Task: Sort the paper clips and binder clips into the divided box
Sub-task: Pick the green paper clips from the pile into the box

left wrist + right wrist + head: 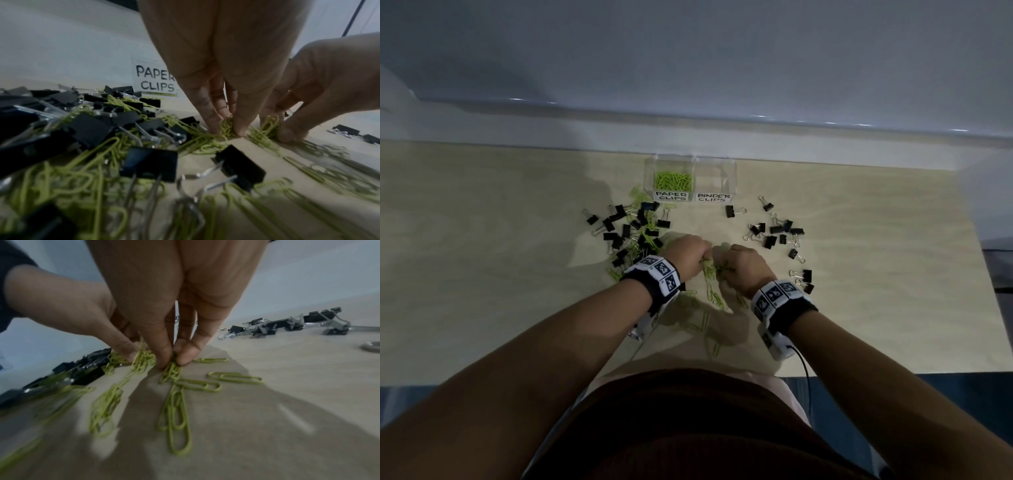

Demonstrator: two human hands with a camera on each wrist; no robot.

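Fingertips of our left hand [686, 255] and right hand [742, 265] pinch tangled bunches of lime-green wire paper clips [710, 270] just above the pale wooden tabletop [482, 274], the two hands almost touching. Beyond them stands the clear plastic divided box [732, 171], green clips filling its "PAPER CLIPS" side. Black metal binder clips [779, 233] lie scattered left and right.
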